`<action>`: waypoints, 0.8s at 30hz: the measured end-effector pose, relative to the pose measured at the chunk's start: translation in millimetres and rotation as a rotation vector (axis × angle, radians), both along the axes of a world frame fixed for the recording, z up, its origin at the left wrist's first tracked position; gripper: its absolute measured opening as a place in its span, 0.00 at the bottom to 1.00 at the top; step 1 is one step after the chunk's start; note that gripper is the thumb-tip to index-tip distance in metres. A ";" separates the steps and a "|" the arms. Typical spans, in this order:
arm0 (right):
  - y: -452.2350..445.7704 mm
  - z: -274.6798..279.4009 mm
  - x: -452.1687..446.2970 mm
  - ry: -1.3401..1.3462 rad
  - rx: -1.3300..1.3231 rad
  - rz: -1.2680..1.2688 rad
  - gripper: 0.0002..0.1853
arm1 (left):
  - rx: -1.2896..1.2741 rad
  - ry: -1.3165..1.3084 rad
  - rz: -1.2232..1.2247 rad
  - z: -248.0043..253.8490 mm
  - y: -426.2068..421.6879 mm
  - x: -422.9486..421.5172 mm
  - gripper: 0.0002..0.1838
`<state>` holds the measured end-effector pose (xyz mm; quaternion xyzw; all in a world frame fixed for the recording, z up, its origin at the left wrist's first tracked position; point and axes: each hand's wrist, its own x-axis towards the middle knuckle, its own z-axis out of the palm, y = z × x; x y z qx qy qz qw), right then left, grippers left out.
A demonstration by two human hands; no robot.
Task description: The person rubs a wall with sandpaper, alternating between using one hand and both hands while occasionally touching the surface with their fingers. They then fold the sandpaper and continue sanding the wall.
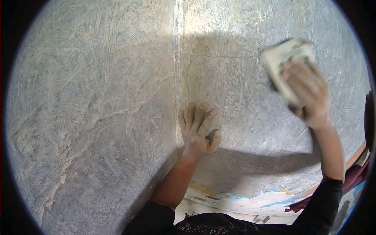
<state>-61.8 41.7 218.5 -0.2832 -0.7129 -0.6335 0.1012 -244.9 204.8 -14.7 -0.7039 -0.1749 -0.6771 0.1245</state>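
Flat against the rough grey wall (243, 94), near its vertical corner line, my left hand (197, 133) has its fingers spread and holds nothing. Up and to the right, my right hand (307, 88) grips a pale, flat rectangular block (278, 56), slightly blurred, with the fingers over its near face. The block is tilted and lies at the wall's surface; its far face is hidden.
Another grey wall (94, 98) meets this one at the corner on the left. Below are patches of white, blue and yellow paint (254, 199), pale floor tiles (192, 207) and dark red cloth (354, 174) at the right edge.
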 end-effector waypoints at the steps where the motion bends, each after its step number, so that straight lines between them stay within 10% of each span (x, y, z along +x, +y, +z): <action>1: 4.9 -9.8 6.2 0.043 0.004 0.085 0.14 | -0.005 -0.002 -0.003 -0.2 0.0 0.6 0.30; 2: 14.7 -26.4 16.4 0.083 0.007 0.173 0.14 | -0.006 0.000 0.000 0.0 0.3 0.4 0.30; 4: 19.3 -71.9 28.2 0.634 -1.336 0.650 0.19 | -0.004 0.006 0.007 -0.5 -1.2 -1.8 0.30; 5: 15.1 -76.8 21.5 0.632 -1.336 0.653 0.19 | -0.011 0.016 0.007 -0.6 -1.7 -2.9 0.30; 7: 12.2 -73.9 5.9 -0.245 -0.592 0.158 0.13 | -0.012 0.011 0.014 0.5 -0.8 -2.1 0.30; 10: 7.7 -23.5 13.0 0.018 -0.154 0.079 0.13 | -0.006 0.003 0.016 -0.7 0.9 -1.6 0.29; 14: 8.5 -41.3 14.3 0.051 -0.094 -0.026 0.15 | -0.020 0.013 0.015 0.5 -1.5 -2.5 0.29; 16: 19.4 -84.2 17.0 -0.414 -0.553 0.088 0.17 | -0.021 0.022 0.013 0.5 -1.7 -3.9 0.29; 20: 11.2 -40.6 3.6 -0.023 -0.519 0.112 0.15 | -0.012 0.011 0.005 0.4 1.3 -2.6 0.29; 22: -0.8 -17.2 -10.3 0.120 0.030 -0.115 0.13 | -0.022 0.007 -0.002 -0.9 0.1 -1.0 0.29; 24: 18.0 -60.4 8.2 0.397 -0.702 -0.104 0.10 | -0.024 0.001 -0.014 -0.2 -1.1 -2.1 0.29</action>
